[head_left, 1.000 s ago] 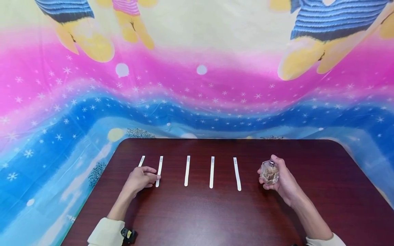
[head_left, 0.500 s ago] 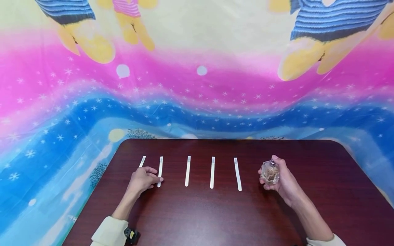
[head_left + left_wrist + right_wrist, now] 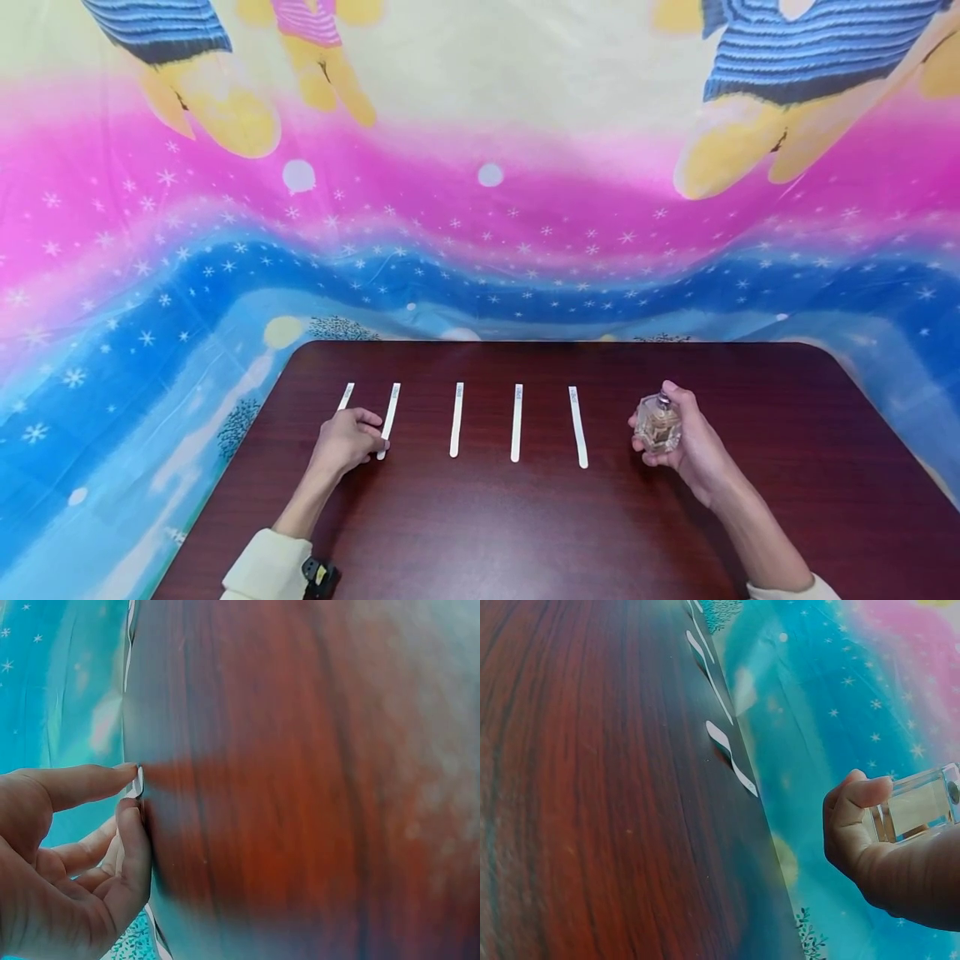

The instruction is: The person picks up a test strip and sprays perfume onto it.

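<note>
My left hand (image 3: 348, 442) pinches the rounded lower end of a white paper test strip (image 3: 392, 408), second from the left in a row. In the left wrist view, the strip's end (image 3: 137, 784) sits between thumb and fingertip. Partly hidden behind that hand is the leftmost strip (image 3: 346, 395). My right hand (image 3: 697, 450) grips a faceted clear glass perfume bottle (image 3: 658, 423) with pale amber liquid, fingers curled round it and thumb up by its neck. The right wrist view shows the bottle (image 3: 915, 810) from the side.
Three more white strips, the left one (image 3: 457, 421), the middle one (image 3: 517, 423) and the right one (image 3: 578, 427), lie between my hands on the dark red-brown table (image 3: 480, 525). A patterned cloth (image 3: 480, 283) hangs behind the table's far edge.
The second strip has turned to a greater slant, its lower end shifting left and its top slightly right under my left fingers. My right hand and the bottle have stayed nearly still.
</note>
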Demonstrator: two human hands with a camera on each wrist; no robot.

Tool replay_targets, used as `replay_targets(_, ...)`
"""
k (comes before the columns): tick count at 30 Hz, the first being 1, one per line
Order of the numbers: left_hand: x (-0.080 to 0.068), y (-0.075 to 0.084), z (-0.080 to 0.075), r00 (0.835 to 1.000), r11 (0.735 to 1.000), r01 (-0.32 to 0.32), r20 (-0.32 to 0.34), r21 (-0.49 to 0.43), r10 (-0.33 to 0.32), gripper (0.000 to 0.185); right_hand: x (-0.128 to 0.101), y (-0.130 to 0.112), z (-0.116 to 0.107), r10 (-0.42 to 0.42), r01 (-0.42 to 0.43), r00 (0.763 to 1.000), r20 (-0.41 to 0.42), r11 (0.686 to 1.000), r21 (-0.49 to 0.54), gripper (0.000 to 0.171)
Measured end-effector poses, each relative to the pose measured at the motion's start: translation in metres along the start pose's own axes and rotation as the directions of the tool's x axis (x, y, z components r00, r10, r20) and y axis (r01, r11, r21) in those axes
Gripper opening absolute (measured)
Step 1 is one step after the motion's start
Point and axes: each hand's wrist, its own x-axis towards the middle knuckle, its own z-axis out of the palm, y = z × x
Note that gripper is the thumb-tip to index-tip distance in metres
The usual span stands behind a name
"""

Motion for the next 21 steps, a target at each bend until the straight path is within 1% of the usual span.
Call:
replay_targets(9,-0.0014,0.0024,0.0029,1.0,0.998,-0.027,-0.009,0.055,0.028,0.031,0.0014,0.0012,-0.0003,0.0,0.0,1.0,0.007,1.0,0.003,0.057)
replay_targets(15,-0.0018,0.0037,0.0041,0.999,0.991,-0.053,0.005,0.121,0.053,0.019,0.002,0.0017,0.0002,0.0,0.0,1.0,0.014,1.0,0.006,0.056)
replay_targets(21,-0.0016,0.0026,0.006,0.998,0.985,-0.068,0.008,0.161,0.067,0.011,0.0028,0.002,0.0007,-0.001,0.001,1.0,0.014,1.0,-0.003,0.056)
